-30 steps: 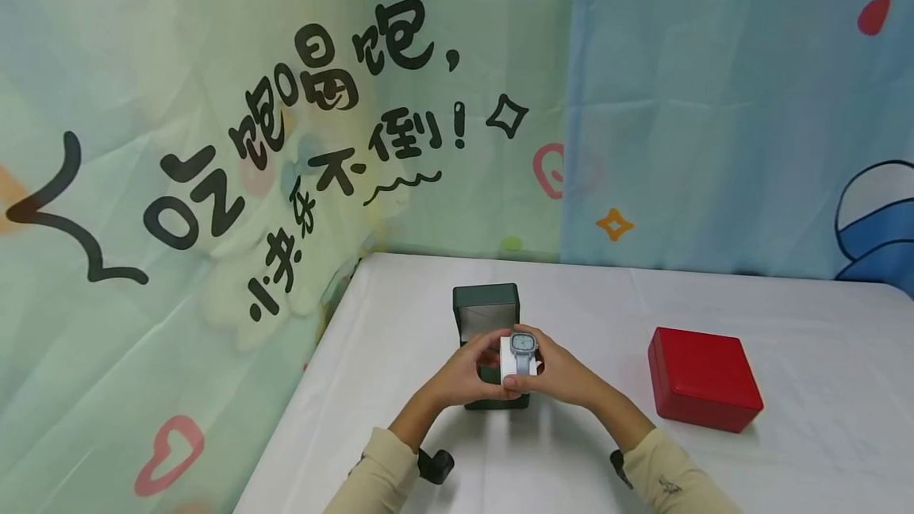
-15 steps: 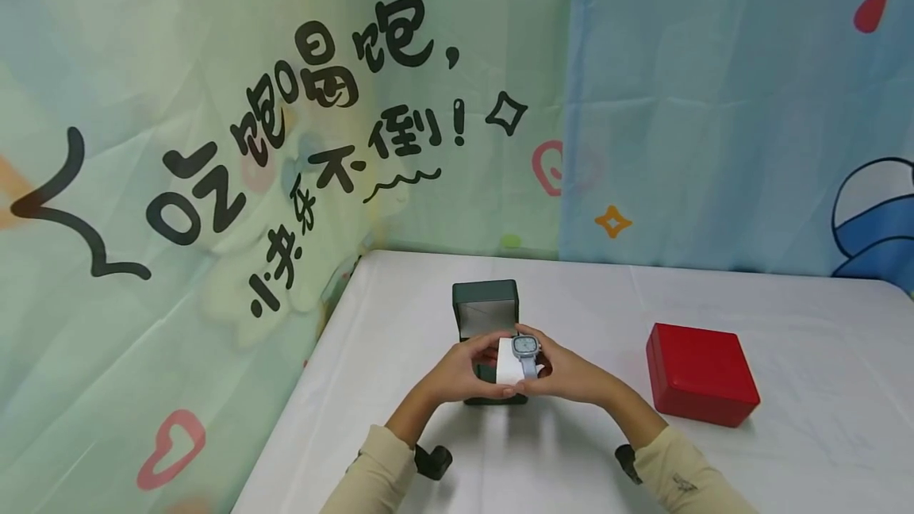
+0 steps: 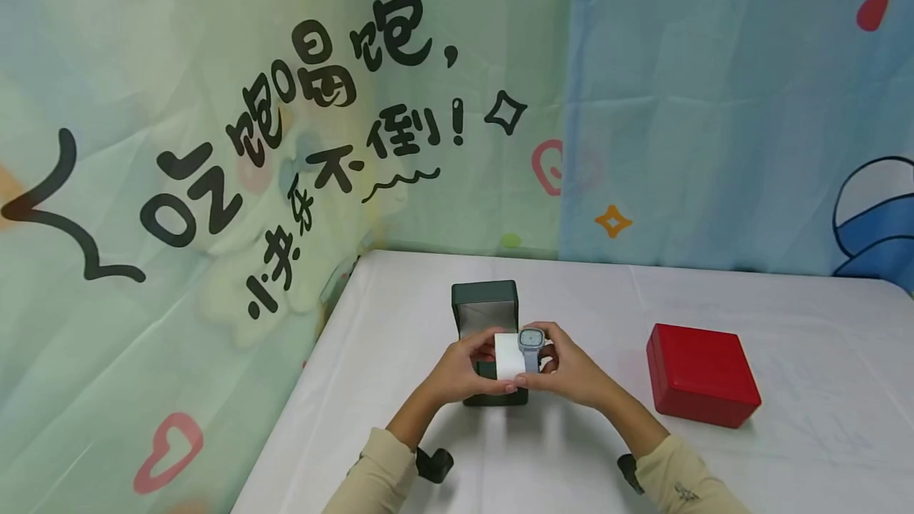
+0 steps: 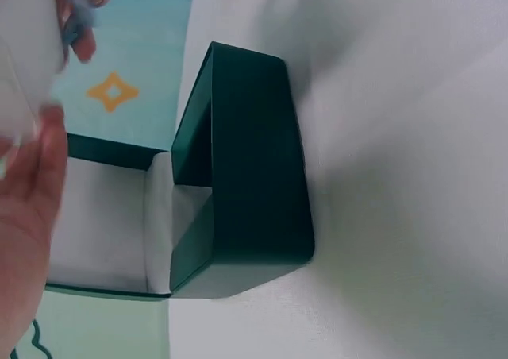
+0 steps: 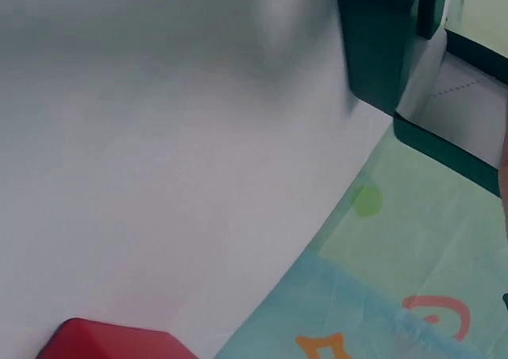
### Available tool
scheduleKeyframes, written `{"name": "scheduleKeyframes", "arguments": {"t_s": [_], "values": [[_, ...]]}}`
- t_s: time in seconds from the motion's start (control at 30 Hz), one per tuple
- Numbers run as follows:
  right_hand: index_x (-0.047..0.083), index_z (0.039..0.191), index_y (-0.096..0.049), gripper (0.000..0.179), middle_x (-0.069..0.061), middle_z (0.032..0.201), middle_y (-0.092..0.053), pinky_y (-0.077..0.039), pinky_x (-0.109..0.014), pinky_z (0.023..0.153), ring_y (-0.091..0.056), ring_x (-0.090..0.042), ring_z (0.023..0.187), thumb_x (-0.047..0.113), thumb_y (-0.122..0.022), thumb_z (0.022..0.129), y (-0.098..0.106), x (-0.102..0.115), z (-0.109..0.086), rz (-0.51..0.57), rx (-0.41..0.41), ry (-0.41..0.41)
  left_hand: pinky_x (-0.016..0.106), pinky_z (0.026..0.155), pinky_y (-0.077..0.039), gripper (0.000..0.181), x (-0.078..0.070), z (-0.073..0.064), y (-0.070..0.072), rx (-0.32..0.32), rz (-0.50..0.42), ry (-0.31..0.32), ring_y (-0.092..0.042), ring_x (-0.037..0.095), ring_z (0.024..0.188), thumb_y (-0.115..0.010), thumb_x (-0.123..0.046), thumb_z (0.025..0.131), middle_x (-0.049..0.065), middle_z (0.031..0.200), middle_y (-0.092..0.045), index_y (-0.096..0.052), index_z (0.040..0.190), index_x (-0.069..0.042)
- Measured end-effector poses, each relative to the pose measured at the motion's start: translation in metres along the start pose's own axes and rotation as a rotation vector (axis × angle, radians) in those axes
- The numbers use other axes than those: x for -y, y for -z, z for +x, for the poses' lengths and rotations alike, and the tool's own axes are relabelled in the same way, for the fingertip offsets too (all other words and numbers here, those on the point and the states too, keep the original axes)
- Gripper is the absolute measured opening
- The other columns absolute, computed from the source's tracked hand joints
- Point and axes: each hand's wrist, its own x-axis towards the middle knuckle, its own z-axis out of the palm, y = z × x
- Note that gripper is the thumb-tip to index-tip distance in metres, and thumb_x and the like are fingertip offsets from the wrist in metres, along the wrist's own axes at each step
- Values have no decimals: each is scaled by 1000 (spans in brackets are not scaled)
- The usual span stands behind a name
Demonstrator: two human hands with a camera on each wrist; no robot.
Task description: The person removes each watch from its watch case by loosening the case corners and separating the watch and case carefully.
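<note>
White cloth (image 3: 400, 324) lies beneath; over the box (image 3: 485, 292), left hand (image 3: 457, 373) grips the cushion (image 3: 508, 358); right hand (image 3: 573, 370), nearer the watch (image 3: 531, 339), grips it at the cushion's right end, strap (image 3: 531, 361) crosswise.

Red box (image 3: 703, 371), wht tbl (image 3: 585, 300), printed grn/blue bkdrop (image 3: 510, 38)

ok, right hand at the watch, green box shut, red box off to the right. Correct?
No: the green box is open, as the left wrist view shows. The rest holds: right hand at the watch, red box off to the right.
</note>
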Motion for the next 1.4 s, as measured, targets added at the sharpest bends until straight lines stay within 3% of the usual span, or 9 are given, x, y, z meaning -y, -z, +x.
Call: {"name": "scheduleKeyframes", "arguments": {"t_s": [0.3,0.47,0.63,0.83,0.97,1.07,1.17,1.3,1.4], "values": [[-3,131,-35,70,-21,117,-49,-53,-24,72,-59,-25,93,25,-72,78,-8,-3,6,-13,-28,44,37,85,-50,71,8,-1,5,-58,36,7,-57,12,91,-77,-19,72,11,110,-58,-43,132,-1],[3,129,-43,59,-15,103,-58,-51,-23,68,-59,-20,87,27,-68,81,-8,-5,7,-104,-89,46,32,85,-51,70,11,-2,5,-79,38,59,-57,14,91,-78,-20,72,10,110,-57,-44,131,-4],[7,118,-51,43,-9,87,-62,-45,-24,62,-55,-17,74,28,-66,83,-3,-12,5,-182,-231,-7,26,85,-49,69,19,-10,1,-75,51,123,-56,13,94,-79,-21,70,7,111,-56,-47,130,-10],[5,102,-63,33,-5,78,-54,-40,-24,56,-51,-19,73,26,-71,78,3,-34,4,-431,-436,-11,21,85,-48,71,29,-20,-7,-71,48,132,-55,10,91,-80,-23,69,7,110,-56,-46,130,-5],[5,102,-62,30,-6,72,-55,-40,-26,49,-48,-18,65,18,-72,77,0,-49,5,-456,-493,-32,20,84,-48,72,30,-23,-9,-69,40,133,-56,10,91,-79,-22,70,8,112,-56,-45,130,-2],[5,104,-58,31,-12,85,-65,-47,-34,56,-56,-22,72,13,-71,77,-5,-60,4,-479,-460,-77,20,84,-48,73,31,-23,-7,-75,50,152,-56,12,91,-80,-23,69,8,110,-56,-46,130,-3],[6,104,-56,32,-17,93,-66,-49,-40,62,-61,-25,77,13,-71,76,-9,-68,3,-569,-350,-133,21,83,-49,74,31,-21,-3,-88,70,175,-56,13,92,-80,-24,69,7,108,-56,-46,131,-4],[6,99,-56,34,-10,86,-63,-49,-37,62,-57,-20,74,18,-74,74,-12,-72,5,-653,-171,-170,22,84,-49,73,31,-15,3,-97,87,170,-56,14,91,-80,-25,68,6,106,-56,-47,130,-6],[6,98,-57,39,-5,83,-55,-46,-33,61,-49,-18,77,25,-77,71,-11,-71,9,-674,-116,-177,24,84,-49,72,32,-10,7,-102,96,154,-56,15,92,-81,-25,68,7,107,-56,-47,129,-7]]}}
